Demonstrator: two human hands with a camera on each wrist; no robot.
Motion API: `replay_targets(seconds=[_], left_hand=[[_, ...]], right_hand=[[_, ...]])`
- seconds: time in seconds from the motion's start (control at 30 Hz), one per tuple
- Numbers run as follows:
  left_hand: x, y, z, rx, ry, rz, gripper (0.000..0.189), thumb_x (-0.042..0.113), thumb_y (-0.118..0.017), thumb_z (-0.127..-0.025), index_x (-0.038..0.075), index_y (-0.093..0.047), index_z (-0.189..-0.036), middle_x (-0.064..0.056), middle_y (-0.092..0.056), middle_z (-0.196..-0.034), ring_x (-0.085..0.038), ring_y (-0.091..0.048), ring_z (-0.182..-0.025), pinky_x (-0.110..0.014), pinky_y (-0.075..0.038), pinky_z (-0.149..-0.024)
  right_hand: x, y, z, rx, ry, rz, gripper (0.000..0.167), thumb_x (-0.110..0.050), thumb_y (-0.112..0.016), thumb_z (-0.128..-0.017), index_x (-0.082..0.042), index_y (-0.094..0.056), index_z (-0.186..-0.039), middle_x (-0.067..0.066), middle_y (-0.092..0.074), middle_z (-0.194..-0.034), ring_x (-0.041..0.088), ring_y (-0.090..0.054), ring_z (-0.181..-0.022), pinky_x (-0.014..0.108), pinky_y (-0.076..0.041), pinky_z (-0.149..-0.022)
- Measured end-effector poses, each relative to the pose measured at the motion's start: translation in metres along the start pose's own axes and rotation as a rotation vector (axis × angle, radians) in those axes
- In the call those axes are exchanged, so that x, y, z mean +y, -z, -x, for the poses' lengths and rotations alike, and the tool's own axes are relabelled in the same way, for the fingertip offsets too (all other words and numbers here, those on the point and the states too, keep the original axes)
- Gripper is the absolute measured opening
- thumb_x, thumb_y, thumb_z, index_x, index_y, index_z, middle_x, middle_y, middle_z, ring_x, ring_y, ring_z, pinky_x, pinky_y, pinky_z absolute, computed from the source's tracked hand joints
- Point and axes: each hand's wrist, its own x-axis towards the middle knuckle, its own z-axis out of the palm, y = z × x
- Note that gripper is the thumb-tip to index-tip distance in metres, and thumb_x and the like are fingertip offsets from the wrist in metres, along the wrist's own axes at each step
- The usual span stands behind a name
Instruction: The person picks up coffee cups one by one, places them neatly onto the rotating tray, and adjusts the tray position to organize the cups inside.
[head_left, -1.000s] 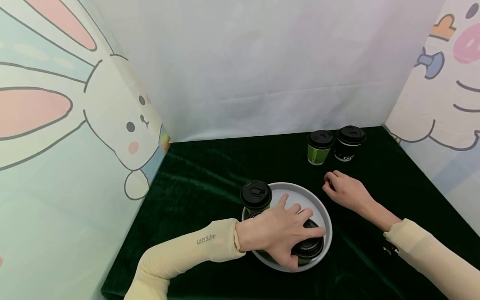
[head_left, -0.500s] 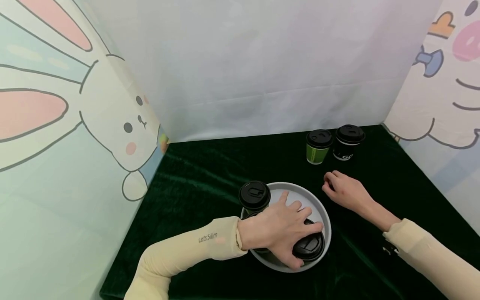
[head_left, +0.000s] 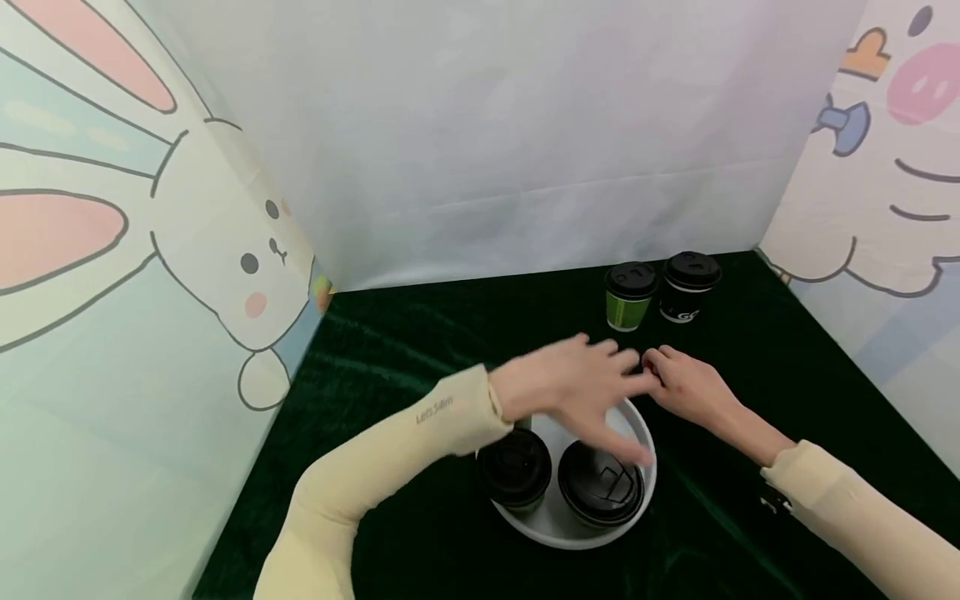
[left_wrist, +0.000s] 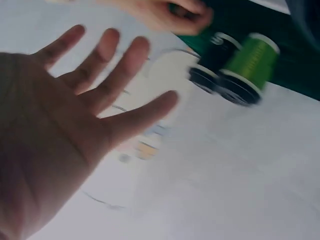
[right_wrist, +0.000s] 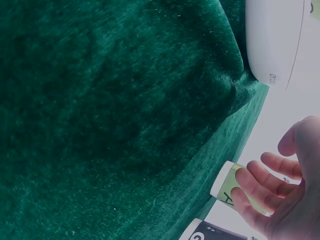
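Note:
My left hand (head_left: 581,387) hovers over the far part of a round light-grey tray (head_left: 551,437), holding nothing. Its fingers spread wide in the left wrist view. Two cups with black lids, a left one (head_left: 514,468) and a right one (head_left: 602,483), stand on the tray's near half. The left wrist and sleeve hide most of another cup behind them. To the tray's right, my right hand (head_left: 690,385) rests low over the cloth, fingers loosely curled around nothing. Beyond it stand a green paper cup (head_left: 628,310) and a black paper cup (head_left: 684,302), both lidded.
Dark green velvet cloth (head_left: 405,333) covers the table. A pale curtain (head_left: 480,167) rises along its back edge, and cartoon-printed panels, one with a rabbit (head_left: 225,250), flank both sides.
My left hand has let go of the right-hand lidded cup and risen away toward the back of the tray, uncovering the two near cups. The right hand stays in place.

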Motion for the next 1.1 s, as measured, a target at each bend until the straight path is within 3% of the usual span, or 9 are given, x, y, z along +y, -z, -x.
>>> replay_targets(seconds=[0.2,0.37,0.47,0.63,0.77,0.97,1.1], left_hand=[[-0.063,0.004,-0.043,0.117,0.055,0.14,0.081,0.082,-0.03,-0.09,0.036,-0.031,-0.156,0.004,-0.041,-0.146,-0.014,-0.047,-0.123,-0.032,-0.046,-0.09],[-0.106,-0.006,-0.074,0.135,0.188,0.266,0.08,0.077,-0.031,-0.094,0.032,-0.022,-0.16,-0.003,-0.026,-0.162,-0.022,-0.032,-0.145,-0.039,-0.04,-0.109],[-0.122,-0.012,-0.089,0.152,0.274,0.32,0.078,0.074,-0.029,-0.097,0.032,-0.018,-0.161,-0.002,-0.021,-0.164,-0.022,-0.026,-0.15,-0.04,-0.038,-0.111],[-0.137,-0.024,-0.107,0.194,0.356,0.376,0.071,0.065,-0.032,-0.102,0.029,-0.019,-0.162,-0.002,-0.023,-0.163,-0.022,-0.029,-0.148,-0.041,-0.038,-0.11],[-0.146,-0.037,-0.117,0.197,0.387,0.34,0.068,0.059,-0.035,-0.103,0.028,-0.02,-0.162,-0.003,-0.022,-0.164,-0.023,-0.03,-0.147,-0.041,-0.038,-0.111],[-0.149,-0.048,-0.133,0.128,0.381,0.23,0.072,0.063,-0.038,-0.101,0.03,-0.018,-0.162,-0.002,-0.02,-0.166,-0.023,-0.031,-0.148,-0.043,-0.04,-0.11],[-0.143,-0.042,-0.146,0.055,0.342,0.21,0.074,0.063,-0.039,-0.101,0.034,-0.011,-0.163,0.001,-0.01,-0.169,-0.019,-0.023,-0.152,-0.04,-0.041,-0.109]], right_hand=[[0.0,0.0,0.001,0.001,-0.006,-0.005,0.005,-0.013,-0.064,-0.094,-0.01,-0.063,-0.09,-0.001,-0.05,-0.076,0.007,-0.038,-0.054,0.026,-0.035,-0.05],[-0.001,-0.001,-0.001,-0.053,-0.04,-0.024,0.007,-0.014,-0.062,-0.095,-0.008,-0.067,-0.096,-0.001,-0.052,-0.077,0.006,-0.04,-0.053,0.025,-0.036,-0.048],[-0.002,-0.002,-0.002,-0.073,-0.048,-0.022,0.009,-0.015,-0.062,-0.096,-0.008,-0.068,-0.097,-0.001,-0.053,-0.078,0.006,-0.041,-0.053,0.024,-0.037,-0.048],[0.0,-0.002,0.0,-0.081,-0.062,-0.014,0.01,-0.015,-0.062,-0.096,-0.007,-0.068,-0.098,-0.002,-0.055,-0.079,0.006,-0.042,-0.055,0.025,-0.037,-0.049],[0.0,-0.004,-0.001,-0.088,-0.067,-0.014,0.01,-0.015,-0.062,-0.096,-0.008,-0.069,-0.099,-0.002,-0.055,-0.08,0.005,-0.042,-0.055,0.025,-0.038,-0.05],[0.0,-0.007,-0.002,-0.093,-0.069,-0.019,0.01,-0.015,-0.062,-0.096,-0.008,-0.069,-0.099,-0.003,-0.055,-0.08,0.004,-0.042,-0.055,0.024,-0.037,-0.05],[0.003,-0.006,-0.004,-0.078,-0.058,-0.017,0.009,-0.014,-0.063,-0.095,-0.008,-0.069,-0.098,-0.003,-0.055,-0.08,0.004,-0.041,-0.055,0.023,-0.038,-0.049]])
